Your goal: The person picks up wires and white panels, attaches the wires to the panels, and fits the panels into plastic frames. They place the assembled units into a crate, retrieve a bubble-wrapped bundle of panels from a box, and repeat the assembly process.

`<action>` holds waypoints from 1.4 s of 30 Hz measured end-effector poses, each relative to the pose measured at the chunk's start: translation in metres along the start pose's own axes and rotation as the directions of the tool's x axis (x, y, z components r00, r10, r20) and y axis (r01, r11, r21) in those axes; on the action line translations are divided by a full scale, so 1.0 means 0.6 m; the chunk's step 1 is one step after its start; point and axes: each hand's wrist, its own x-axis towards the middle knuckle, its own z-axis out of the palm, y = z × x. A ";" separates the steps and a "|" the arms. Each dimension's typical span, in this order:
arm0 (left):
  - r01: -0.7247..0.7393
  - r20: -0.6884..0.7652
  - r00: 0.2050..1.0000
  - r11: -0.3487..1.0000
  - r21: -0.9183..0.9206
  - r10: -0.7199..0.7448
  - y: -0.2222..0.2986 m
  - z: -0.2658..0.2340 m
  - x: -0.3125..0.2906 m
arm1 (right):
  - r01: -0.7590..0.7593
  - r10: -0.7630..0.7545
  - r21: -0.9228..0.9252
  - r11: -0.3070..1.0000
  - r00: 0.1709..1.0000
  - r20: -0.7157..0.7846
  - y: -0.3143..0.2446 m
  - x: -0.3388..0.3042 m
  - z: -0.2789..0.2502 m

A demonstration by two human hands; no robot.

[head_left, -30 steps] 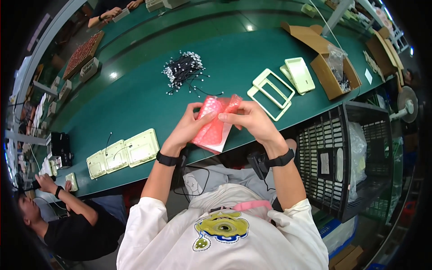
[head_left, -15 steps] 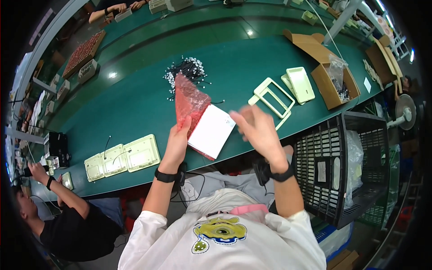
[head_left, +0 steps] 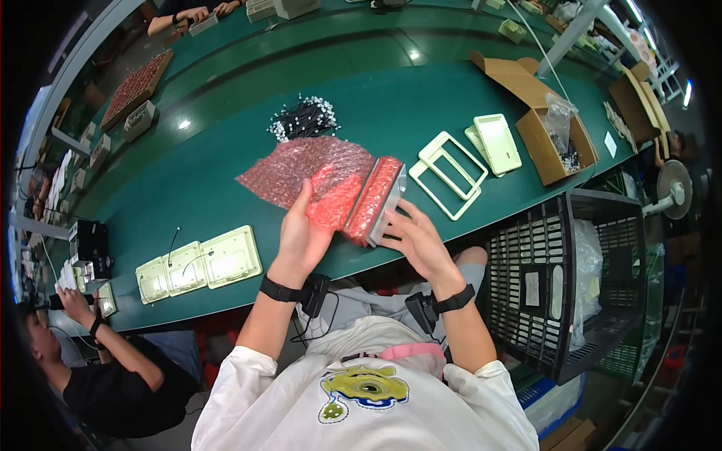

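Observation:
My left hand (head_left: 299, 234) is closed around a red bubble-wrap bag (head_left: 301, 171), thumb on top, above the front of the green table. The bag's loose part spreads to the left, and its right end bulges round something I cannot make out. Along that end runs a grey, shiny strip (head_left: 386, 214). The fingers of my right hand (head_left: 417, 240) are bent round this strip. Beyond the bag lies a heap of black cables with white ends (head_left: 304, 120). To the right are two pale green frames (head_left: 456, 168) and, beside them, pale green trays (head_left: 499, 144).
Pale green panels (head_left: 229, 257) lie on the table's left part. An open cardboard box (head_left: 543, 146) stands at the right, with a black crate (head_left: 569, 282) in front of it. A co-worker in black (head_left: 120, 379) sits at the left; another person's hands work at the far left.
The white flat item that showed at the bag's right end is out of sight; red wrap and a grey strip show there. My right hand has come left onto the bag's end.

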 end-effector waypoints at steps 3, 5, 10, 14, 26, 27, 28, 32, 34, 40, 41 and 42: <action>-0.011 0.003 1.000 0.999 0.041 0.010 -0.008 0.011 0.005 | -0.005 0.001 0.126 0.992 1.000 0.028 -0.011 0.001 0.002; -0.013 0.008 1.000 0.998 0.061 0.013 -0.013 0.014 0.007 | -0.053 0.043 0.146 0.988 0.997 0.067 -0.014 0.006 -0.006; -0.012 -0.060 0.998 0.965 0.262 0.028 -0.031 -0.012 0.016 | -0.081 0.079 0.014 0.997 0.990 0.120 -0.035 0.010 0.004; 0.012 -0.061 0.998 0.954 0.299 0.007 -0.034 -0.004 0.032 | -0.057 0.073 -0.156 0.986 0.992 0.102 -0.048 0.023 0.010; -0.272 0.243 0.957 0.792 0.547 0.160 0.001 0.141 0.359 | 0.081 -0.168 0.310 0.947 0.949 0.265 -0.218 0.258 -0.068; -0.293 0.299 0.941 0.823 0.487 0.158 -0.016 0.135 0.408 | 0.074 -0.168 0.369 0.927 0.959 0.229 -0.227 0.291 -0.089; -0.283 0.257 0.951 0.809 0.515 0.170 -0.032 0.118 0.453 | 0.078 -0.160 0.359 0.930 0.966 0.205 -0.224 0.317 -0.104; -0.197 0.114 0.980 0.833 0.517 0.161 -0.019 0.089 0.511 | 0.043 -0.060 0.163 0.986 0.993 0.099 -0.236 0.357 -0.105; -0.179 0.131 0.983 0.844 0.506 0.131 -0.017 0.086 0.540 | 0.074 -0.073 0.097 0.993 0.997 -0.012 -0.250 0.361 -0.126; -0.104 0.195 0.981 0.884 0.455 0.015 -0.019 0.101 0.599 | 0.031 -0.082 -0.198 0.980 0.963 -0.256 -0.269 0.359 -0.207; -0.031 0.179 0.983 0.917 0.398 -0.044 -0.021 0.109 0.600 | 0.114 -0.244 -0.382 0.917 0.918 -0.312 -0.265 0.353 -0.222; -0.006 0.176 0.982 0.920 0.393 -0.069 -0.019 0.119 0.601 | 0.168 -0.406 -0.561 0.811 0.851 -0.333 -0.264 0.345 -0.239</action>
